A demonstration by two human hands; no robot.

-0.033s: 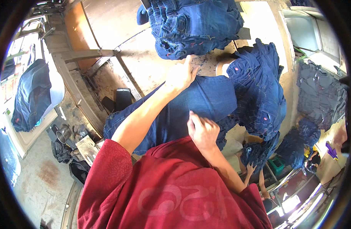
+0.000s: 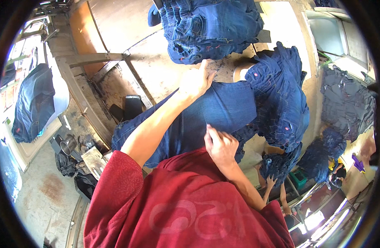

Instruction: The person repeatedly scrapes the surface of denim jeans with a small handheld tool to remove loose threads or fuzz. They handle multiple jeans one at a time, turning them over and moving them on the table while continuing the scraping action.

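Observation:
Blue denim trousers lie across the work surface in front of me, one leg spread flat. My left hand is closed at their far edge, its arm reaching over the cloth. Its inner fingers are turned away, so whatever it grips is hidden. Over the near part of the denim is my right hand, curled into a fist-like pinch with thumb and forefinger tips together. Anything held there is too small to make out. Just beyond the left hand sits a thick pile of folded denim.
A heap of crumpled denim with loose threads stands at the right. Beyond it lie dark grey garments. Another person's hand touches denim at the lower right. Left are a wooden frame and a chair draped with denim.
My right hand has shifted very slightly toward me and to the right. The left hand and the trousers stay where they were.

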